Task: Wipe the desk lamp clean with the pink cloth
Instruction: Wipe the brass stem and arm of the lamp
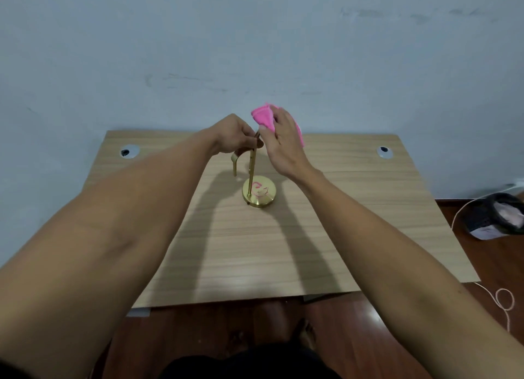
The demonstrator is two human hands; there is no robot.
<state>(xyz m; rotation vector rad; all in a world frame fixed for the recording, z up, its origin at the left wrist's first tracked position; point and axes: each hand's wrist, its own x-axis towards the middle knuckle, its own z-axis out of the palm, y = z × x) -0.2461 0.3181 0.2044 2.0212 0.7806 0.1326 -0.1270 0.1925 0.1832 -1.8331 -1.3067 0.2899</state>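
Lamp point(253, 163) first: its thin brass stem rises just above the middle of the frame, and my left hand point(234, 134) is closed around the upper part of that stem, fingers curled tight and pinching the metal near the joint where the arm bends away to the left. My right hand point(279, 146) sits just beside it, to the right, fingers bent over the pink cloth point(265, 117), which is bunched up in my grip and pressed against the top of the stem; a strip of the cloth also shows past the far edge of my palm. Below my hands the stem drops straight to the round brass base point(259, 193), which stands flat on the wooden desk point(354, 208) a little behind its centre and mirrors a smear of pink. The lamp's bent arm hangs down on the left, ending in a small flat piece. Two cable holes sit at the desk's far corners. At the right edge of the frame, on the dark floor, a black bin point(496, 217) stands beside a white cord point(504, 302).
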